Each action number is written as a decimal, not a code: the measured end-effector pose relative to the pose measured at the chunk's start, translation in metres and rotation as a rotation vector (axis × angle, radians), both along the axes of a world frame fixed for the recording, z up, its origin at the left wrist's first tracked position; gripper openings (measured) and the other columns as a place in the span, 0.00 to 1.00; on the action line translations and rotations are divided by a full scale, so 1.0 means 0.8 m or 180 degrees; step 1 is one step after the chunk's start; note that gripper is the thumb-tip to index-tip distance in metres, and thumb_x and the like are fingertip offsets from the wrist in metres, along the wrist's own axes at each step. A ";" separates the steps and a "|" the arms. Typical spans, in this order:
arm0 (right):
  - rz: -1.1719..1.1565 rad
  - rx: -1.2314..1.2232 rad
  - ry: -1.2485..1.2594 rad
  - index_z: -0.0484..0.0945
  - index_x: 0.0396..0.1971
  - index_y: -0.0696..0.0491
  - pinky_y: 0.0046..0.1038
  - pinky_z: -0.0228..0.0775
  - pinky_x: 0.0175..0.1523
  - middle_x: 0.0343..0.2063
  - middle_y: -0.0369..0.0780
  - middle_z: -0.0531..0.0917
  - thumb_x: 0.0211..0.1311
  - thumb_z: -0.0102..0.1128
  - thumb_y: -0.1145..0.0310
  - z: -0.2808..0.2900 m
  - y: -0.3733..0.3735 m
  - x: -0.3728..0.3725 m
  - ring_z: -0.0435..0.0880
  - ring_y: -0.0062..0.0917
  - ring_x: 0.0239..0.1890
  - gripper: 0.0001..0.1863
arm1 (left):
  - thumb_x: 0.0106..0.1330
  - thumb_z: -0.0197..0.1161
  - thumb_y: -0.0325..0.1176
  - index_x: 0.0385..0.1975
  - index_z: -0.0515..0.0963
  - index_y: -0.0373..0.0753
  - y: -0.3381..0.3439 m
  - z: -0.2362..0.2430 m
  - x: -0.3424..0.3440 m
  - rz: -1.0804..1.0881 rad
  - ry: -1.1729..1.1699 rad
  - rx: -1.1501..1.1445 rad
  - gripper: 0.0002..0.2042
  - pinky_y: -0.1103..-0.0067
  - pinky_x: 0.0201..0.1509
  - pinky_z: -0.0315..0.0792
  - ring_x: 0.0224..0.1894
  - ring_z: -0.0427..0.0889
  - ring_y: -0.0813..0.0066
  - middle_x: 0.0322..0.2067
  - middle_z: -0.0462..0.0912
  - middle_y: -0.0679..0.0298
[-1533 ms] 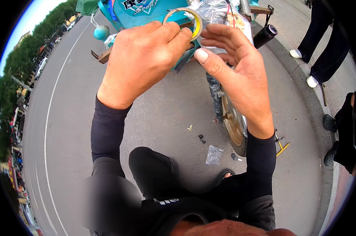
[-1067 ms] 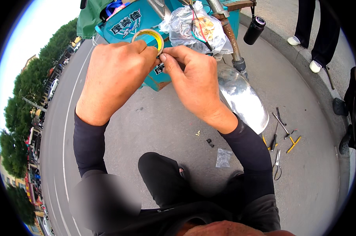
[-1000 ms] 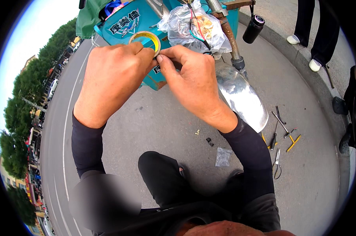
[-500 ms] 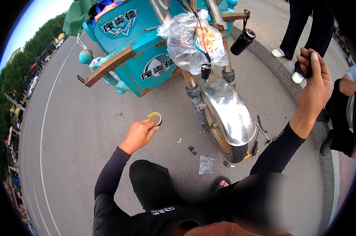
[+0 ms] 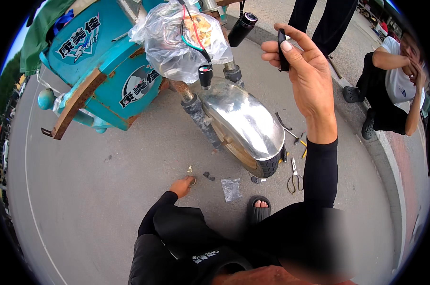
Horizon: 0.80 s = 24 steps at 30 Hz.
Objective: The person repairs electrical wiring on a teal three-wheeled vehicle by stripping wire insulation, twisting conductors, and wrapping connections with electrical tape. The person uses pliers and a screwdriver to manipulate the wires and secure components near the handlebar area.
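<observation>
Low at the asphalt, my left hand [image 5: 181, 187] has its fingers closed at a small roll of tape [image 5: 192, 181]; whether the roll rests on the ground I cannot tell. Raised at the upper right, my right hand [image 5: 310, 78] pinches a small, flat black piece [image 5: 283, 50] between thumb and fingers. Left of that hand, a black cylindrical part [image 5: 205, 76] dangles on red and teal wires in front of a clear plastic bag [image 5: 162, 54]. Below the bag is a shiny metal front fender [image 5: 248, 118] over a wheel.
Pliers [image 5: 295, 178] and other tools lie right of the wheel. A small clear packet [image 5: 231, 189] and black bits [image 5: 208, 176] are on the road. The teal cart [image 5: 105, 85] has a rusty bar [image 5: 79, 102]. A person [image 5: 398, 80] sits by the curb; another stands behind.
My left hand has lowered to the ground with the roll of tape. My right hand, still pinching the black piece, has come inward. The whole view has shifted, bringing the pliers into sight.
</observation>
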State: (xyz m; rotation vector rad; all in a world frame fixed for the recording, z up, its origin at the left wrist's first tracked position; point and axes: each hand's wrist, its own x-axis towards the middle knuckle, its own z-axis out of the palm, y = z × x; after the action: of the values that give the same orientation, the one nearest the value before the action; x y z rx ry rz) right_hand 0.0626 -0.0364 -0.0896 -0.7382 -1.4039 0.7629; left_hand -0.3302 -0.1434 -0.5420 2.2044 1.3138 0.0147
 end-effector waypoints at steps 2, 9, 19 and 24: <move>0.0206 0.0233 -0.0061 0.60 0.70 0.63 0.28 0.75 0.56 0.40 0.47 0.88 0.72 0.58 0.66 -0.003 0.013 0.003 0.88 0.28 0.44 0.32 | 0.62 0.64 0.29 0.45 0.81 0.37 0.001 0.046 -0.011 -0.0272 -0.0217 0.0181 0.12 0.59 0.49 0.78 0.45 0.84 0.47 0.48 0.83 0.50; 0.1292 -0.0191 0.0478 0.54 0.71 0.67 0.32 0.78 0.55 0.39 0.51 0.88 0.70 0.58 0.66 0.028 0.011 0.011 0.89 0.35 0.46 0.37 | 0.66 0.62 0.24 0.52 0.79 0.38 0.056 0.508 0.089 0.0101 -0.0585 0.1523 0.14 0.73 0.40 0.79 0.37 0.86 0.66 0.40 0.85 0.59; 0.3104 -0.0819 0.0165 0.64 0.66 0.66 0.20 0.78 0.31 0.31 0.44 0.87 0.63 0.58 0.65 0.059 -0.032 0.027 0.88 0.26 0.30 0.34 | 0.55 0.74 0.27 0.52 0.80 0.44 0.046 0.758 0.255 -0.1770 -0.0481 0.1921 0.22 0.72 0.42 0.82 0.44 0.86 0.61 0.50 0.82 0.62; 0.3713 -0.1178 0.0314 0.67 0.62 0.66 0.20 0.79 0.30 0.32 0.43 0.86 0.63 0.57 0.67 0.061 -0.033 0.038 0.89 0.27 0.30 0.30 | 0.53 0.76 0.30 0.40 0.81 0.40 0.045 0.763 0.267 -0.1736 -0.0595 0.1787 0.15 0.71 0.40 0.80 0.39 0.86 0.61 0.44 0.84 0.62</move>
State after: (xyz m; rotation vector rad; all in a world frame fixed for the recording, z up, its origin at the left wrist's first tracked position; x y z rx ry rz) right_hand 0.0930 -0.0627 -0.0404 -0.0606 -1.5634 1.9637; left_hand -0.1169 -0.1072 0.0682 2.8834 0.6147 0.4148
